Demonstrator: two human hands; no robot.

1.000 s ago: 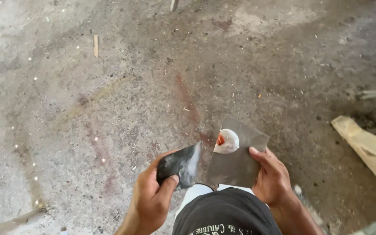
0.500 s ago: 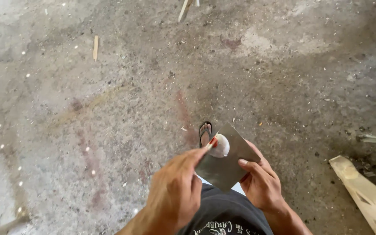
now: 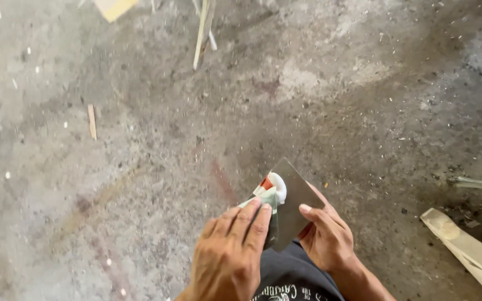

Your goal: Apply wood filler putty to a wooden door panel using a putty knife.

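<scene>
Both held: left hand (image 3: 231, 253) scraper (image 3: 263, 203) meets right hand (image 3: 326, 239) plate's (image 3: 294, 198) edge.

**Putty Worked Between Two Metal Blades**

Held tilted above the concrete floor (image 3: 140, 139): a flat grey metal plate (image 3: 294, 203), roughly square, one corner pointing away, its near edge pinched by the right hand (image 3: 326, 239) with thumb on top. Heaped near the plate's far-left edge: a blob of white putty (image 3: 277, 187) streaked with red (image 3: 266, 183), glossy and soft-looking. Pressed against that blob from the plate's left: a smaller scraper blade (image 3: 269, 203), smeared white and faintly green, mostly hidden beneath the left hand (image 3: 231, 251), fingers stretched flat along its back.
</scene>
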